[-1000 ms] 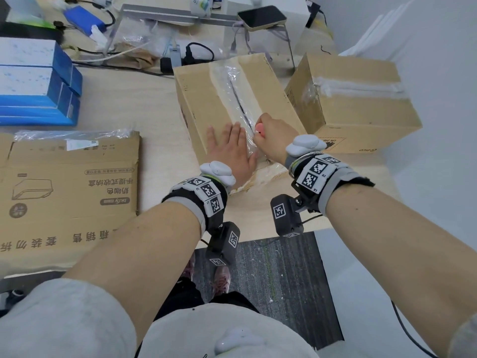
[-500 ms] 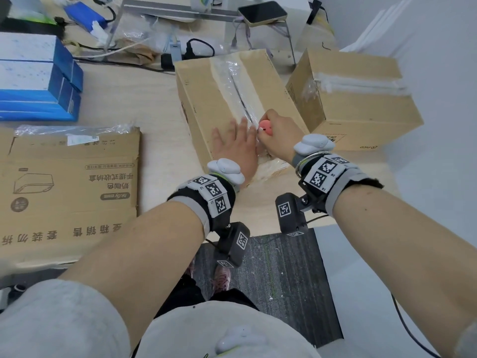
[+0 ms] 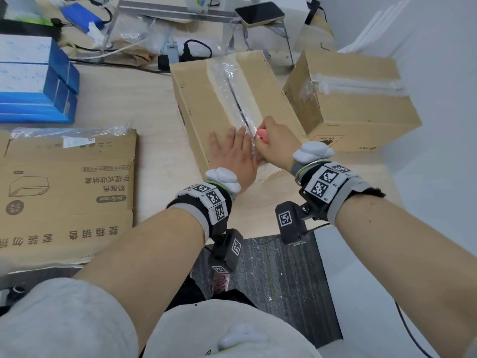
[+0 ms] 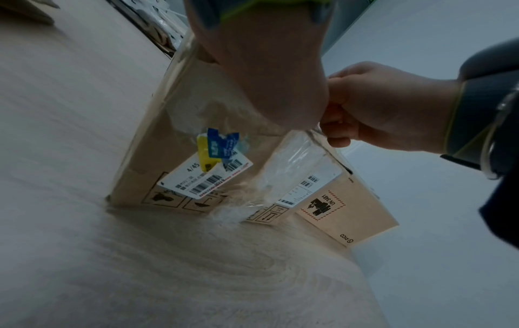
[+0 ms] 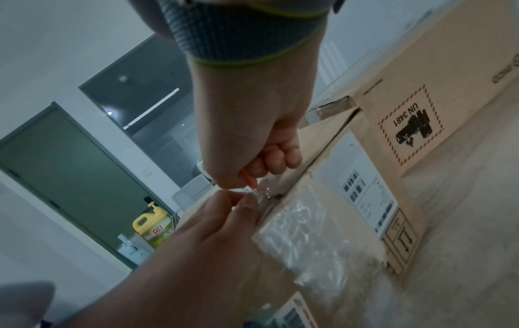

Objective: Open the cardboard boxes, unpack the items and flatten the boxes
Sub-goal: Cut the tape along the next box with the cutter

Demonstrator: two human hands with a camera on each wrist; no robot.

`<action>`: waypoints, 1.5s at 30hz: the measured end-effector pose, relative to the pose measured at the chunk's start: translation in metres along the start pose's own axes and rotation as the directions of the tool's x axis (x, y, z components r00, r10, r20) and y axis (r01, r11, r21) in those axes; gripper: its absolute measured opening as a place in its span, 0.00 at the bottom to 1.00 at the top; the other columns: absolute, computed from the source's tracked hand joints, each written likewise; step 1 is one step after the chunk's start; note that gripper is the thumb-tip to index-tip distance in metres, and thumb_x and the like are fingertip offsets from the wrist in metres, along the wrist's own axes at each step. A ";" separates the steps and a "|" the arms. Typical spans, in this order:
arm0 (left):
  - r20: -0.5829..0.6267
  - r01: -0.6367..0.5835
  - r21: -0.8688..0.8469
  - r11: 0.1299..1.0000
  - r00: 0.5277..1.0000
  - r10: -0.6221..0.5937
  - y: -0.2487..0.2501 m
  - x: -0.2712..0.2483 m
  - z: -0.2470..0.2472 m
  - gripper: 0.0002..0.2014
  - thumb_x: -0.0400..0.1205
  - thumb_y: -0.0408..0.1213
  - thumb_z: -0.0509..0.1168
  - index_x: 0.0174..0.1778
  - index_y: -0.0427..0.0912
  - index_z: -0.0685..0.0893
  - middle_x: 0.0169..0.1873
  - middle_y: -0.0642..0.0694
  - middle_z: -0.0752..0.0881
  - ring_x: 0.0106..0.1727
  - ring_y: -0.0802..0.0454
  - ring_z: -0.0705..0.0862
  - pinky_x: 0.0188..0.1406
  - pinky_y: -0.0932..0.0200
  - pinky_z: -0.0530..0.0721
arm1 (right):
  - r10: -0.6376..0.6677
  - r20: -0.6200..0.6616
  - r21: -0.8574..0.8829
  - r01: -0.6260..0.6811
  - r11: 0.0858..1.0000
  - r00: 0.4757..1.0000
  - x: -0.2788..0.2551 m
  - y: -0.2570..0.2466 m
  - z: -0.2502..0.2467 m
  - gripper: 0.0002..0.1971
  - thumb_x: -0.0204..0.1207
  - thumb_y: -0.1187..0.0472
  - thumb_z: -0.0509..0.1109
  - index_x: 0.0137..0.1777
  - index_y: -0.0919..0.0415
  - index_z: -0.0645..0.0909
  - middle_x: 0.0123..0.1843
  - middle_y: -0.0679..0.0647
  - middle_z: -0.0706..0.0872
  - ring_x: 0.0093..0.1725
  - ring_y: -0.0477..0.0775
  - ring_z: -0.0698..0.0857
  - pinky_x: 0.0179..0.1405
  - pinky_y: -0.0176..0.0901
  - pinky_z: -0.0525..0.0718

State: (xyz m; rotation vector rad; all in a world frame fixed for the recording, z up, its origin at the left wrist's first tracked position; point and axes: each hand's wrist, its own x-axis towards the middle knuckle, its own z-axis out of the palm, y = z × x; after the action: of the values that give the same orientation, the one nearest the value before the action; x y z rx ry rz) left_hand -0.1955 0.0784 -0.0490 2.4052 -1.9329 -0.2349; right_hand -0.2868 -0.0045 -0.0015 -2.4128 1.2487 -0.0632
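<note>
A long cardboard box (image 3: 206, 99) lies in the middle of the table, its top seam covered in clear tape (image 3: 227, 81) that is split along the far part. My left hand (image 3: 232, 153) lies flat on the box top near its front end, fingers straight. My right hand (image 3: 273, 140) grips a small pink cutter (image 3: 262, 133) at the seam, just right of the left hand. In the right wrist view the right hand (image 5: 261, 155) is curled just above the seam. A second taped box (image 3: 361, 99) stands to the right.
A flattened printed carton (image 3: 64, 187) lies at the left with plastic wrap on it. Blue and white boxes (image 3: 33, 78) are stacked at the far left. Cables, a power strip and a metal stand (image 3: 201, 14) with a phone crowd the back. The table edge (image 3: 258, 228) is near my wrists.
The right hand with the pink cutter has moved a little farther up the seam, away from me. The left hand stays flat on the box.
</note>
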 end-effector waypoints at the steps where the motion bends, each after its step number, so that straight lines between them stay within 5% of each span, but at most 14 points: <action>1: 0.001 -0.001 0.002 1.000 1.000 0.001 0.000 0.000 0.000 0.29 0.87 0.50 0.42 0.83 0.41 0.56 0.83 0.45 0.56 0.84 0.45 0.51 0.78 0.28 0.44 | -0.008 0.009 -0.002 0.008 1.000 1.000 0.000 0.000 -0.001 0.11 0.81 0.60 0.60 0.59 0.67 0.71 0.45 0.59 0.83 0.44 0.62 0.81 0.37 0.45 0.71; 13: -0.013 -0.004 0.009 1.000 1.000 0.004 0.000 0.000 0.002 0.30 0.87 0.52 0.39 0.83 0.40 0.57 0.83 0.44 0.57 0.84 0.44 0.52 0.77 0.28 0.45 | 0.029 0.045 0.085 -0.033 0.996 0.999 -0.006 0.001 -0.008 0.11 0.81 0.60 0.61 0.58 0.65 0.71 0.44 0.55 0.80 0.42 0.57 0.80 0.41 0.46 0.79; 17: -0.036 -0.007 0.008 1.000 0.999 0.007 -0.002 0.000 0.001 0.30 0.87 0.51 0.40 0.83 0.40 0.58 0.83 0.44 0.59 0.84 0.44 0.53 0.77 0.28 0.46 | 0.048 -0.018 0.212 -0.044 0.976 0.999 -0.008 0.005 -0.006 0.10 0.81 0.60 0.62 0.59 0.63 0.71 0.43 0.54 0.80 0.35 0.51 0.80 0.27 0.36 0.77; 19: -0.038 -0.004 0.010 1.000 0.999 0.004 -0.001 -0.001 0.001 0.30 0.87 0.51 0.40 0.83 0.40 0.58 0.83 0.44 0.59 0.83 0.44 0.53 0.77 0.28 0.47 | 0.048 -0.017 0.236 -0.043 0.971 0.999 -0.010 0.004 -0.003 0.10 0.81 0.60 0.62 0.59 0.63 0.71 0.43 0.55 0.82 0.37 0.56 0.83 0.33 0.43 0.81; 22: -0.043 -0.003 -0.001 1.000 0.999 0.003 0.000 -0.001 0.001 0.29 0.87 0.51 0.41 0.82 0.40 0.59 0.83 0.44 0.59 0.84 0.44 0.53 0.77 0.28 0.47 | 0.022 0.002 0.175 -0.023 0.984 1.000 -0.011 0.003 0.000 0.11 0.82 0.61 0.60 0.60 0.65 0.70 0.44 0.57 0.82 0.41 0.60 0.83 0.41 0.48 0.81; 29: -0.044 0.003 0.009 1.000 0.999 -0.002 -0.001 -0.002 0.001 0.29 0.87 0.50 0.42 0.82 0.40 0.59 0.83 0.44 0.58 0.84 0.44 0.53 0.78 0.28 0.46 | 0.002 -0.034 0.097 0.001 0.995 0.999 -0.015 0.002 0.002 0.12 0.84 0.61 0.58 0.62 0.69 0.68 0.44 0.55 0.79 0.41 0.57 0.78 0.38 0.44 0.72; 37: -0.010 -0.003 -0.011 1.000 1.000 0.002 0.000 -0.001 0.000 0.28 0.87 0.48 0.42 0.83 0.40 0.58 0.83 0.44 0.57 0.84 0.44 0.52 0.77 0.26 0.44 | 0.055 0.153 -0.090 -0.041 0.995 0.987 -0.003 -0.011 -0.005 0.12 0.83 0.62 0.57 0.62 0.68 0.68 0.47 0.62 0.81 0.45 0.63 0.79 0.41 0.48 0.74; 45: 0.002 -0.018 0.004 1.000 1.000 0.018 0.000 -0.002 -0.002 0.29 0.86 0.49 0.40 0.83 0.39 0.58 0.83 0.43 0.59 0.83 0.42 0.53 0.76 0.25 0.46 | 0.105 0.152 -0.061 -0.097 0.993 0.983 -0.019 -0.012 -0.002 0.12 0.84 0.62 0.57 0.62 0.68 0.67 0.46 0.55 0.77 0.44 0.58 0.78 0.42 0.45 0.71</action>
State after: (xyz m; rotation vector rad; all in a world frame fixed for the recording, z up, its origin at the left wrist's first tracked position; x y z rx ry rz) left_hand -0.1958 0.0801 -0.0464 2.3899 -1.9571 -0.2321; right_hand -0.2897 0.0157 0.0075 -2.3440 1.3138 0.1866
